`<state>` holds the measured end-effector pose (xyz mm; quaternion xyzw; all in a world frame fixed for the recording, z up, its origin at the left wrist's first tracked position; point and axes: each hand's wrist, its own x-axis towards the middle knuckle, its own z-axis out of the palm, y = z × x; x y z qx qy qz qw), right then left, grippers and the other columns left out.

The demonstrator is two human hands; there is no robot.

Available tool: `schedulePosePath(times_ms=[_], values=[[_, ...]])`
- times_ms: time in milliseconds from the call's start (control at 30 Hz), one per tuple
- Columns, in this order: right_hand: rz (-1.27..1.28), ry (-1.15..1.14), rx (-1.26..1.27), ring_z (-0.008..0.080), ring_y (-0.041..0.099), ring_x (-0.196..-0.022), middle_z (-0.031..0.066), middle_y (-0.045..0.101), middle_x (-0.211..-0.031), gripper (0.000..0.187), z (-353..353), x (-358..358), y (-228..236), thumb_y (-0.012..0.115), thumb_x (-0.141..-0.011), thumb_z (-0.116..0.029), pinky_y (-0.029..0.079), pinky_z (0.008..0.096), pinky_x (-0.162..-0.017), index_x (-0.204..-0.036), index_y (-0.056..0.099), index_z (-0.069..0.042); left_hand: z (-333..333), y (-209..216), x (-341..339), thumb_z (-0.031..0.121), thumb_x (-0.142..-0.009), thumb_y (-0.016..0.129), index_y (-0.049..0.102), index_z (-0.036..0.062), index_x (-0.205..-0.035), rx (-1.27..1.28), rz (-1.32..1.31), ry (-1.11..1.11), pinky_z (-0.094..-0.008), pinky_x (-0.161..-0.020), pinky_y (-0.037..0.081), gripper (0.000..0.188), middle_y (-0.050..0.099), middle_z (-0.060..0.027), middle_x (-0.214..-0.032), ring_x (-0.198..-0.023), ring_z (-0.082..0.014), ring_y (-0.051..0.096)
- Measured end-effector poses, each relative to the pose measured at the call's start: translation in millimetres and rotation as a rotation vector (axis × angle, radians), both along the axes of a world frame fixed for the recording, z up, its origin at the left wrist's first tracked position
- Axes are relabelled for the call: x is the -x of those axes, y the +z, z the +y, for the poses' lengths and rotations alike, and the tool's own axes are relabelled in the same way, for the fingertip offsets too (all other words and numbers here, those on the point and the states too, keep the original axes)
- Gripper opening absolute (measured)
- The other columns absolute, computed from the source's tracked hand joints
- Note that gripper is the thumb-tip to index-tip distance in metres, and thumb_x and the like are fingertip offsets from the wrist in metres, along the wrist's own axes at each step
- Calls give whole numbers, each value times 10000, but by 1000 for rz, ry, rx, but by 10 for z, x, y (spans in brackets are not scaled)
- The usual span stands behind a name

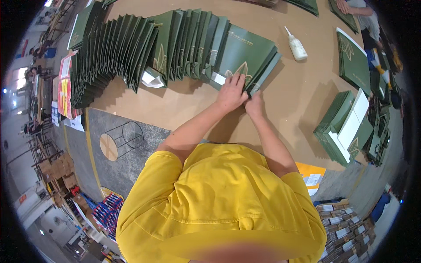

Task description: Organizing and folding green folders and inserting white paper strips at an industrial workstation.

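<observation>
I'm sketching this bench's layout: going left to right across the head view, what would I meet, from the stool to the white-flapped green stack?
Round-topped stool → left hand → right hand → white squeeze bottle → green stack with white flaps.

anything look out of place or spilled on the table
The squeeze bottle seems to lie on its side on the brown tabletop rather than stand; no puddle shows around it. A white flap juts from the row of green folded pieces, bright among dark edges.
</observation>
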<state>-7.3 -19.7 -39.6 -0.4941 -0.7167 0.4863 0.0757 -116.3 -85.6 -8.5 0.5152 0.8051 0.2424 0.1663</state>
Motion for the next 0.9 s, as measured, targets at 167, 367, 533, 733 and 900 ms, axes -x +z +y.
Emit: schedulePosePath(times_ms=[167,367,533,733,900], values=[[784,-352,729,128,563,-852,26,568,-937,212,-60,76,-181,497,-877,-155,476,301,-721,-1074,481,-78,9,46,33,341,-755,586,397,17,-1294,17,-49,42,-468,-945,403,656,401,-217,-1305,-1132,-421,414],[625,-369,548,186,563,-965,91,588,-1049,326,164,173,-236,588,-789,-33,450,333,-803,-1110,534,-22,-51,-21,69,425,-871,509,343,1,-1348,-89,-355,159,-434,-1034,305,659,352,-247,-1363,-1249,-400,345],[291,-223,148,169,584,-857,120,610,-954,227,140,273,25,620,-765,41,465,279,-733,-975,535,45,-331,54,147,295,-854,561,376,-21,-1320,-305,-266,95,-422,-1027,316,592,385,-238,-1341,-1220,-394,387],[203,-158,96,187,552,-928,137,563,-1019,410,221,209,-25,685,-750,-3,429,300,-828,-1074,440,58,-727,763,926,87,-757,612,412,-44,-1243,-493,374,434,-434,-964,370,542,470,-232,-1227,-1136,-400,438],[235,-150,50,192,561,-899,128,575,-975,391,300,292,-128,687,-737,14,431,300,-822,-1049,452,41,-592,914,1645,366,-762,663,336,-42,-1310,30,438,525,-428,-925,417,758,469,-249,-1253,-1123,-391,475]])
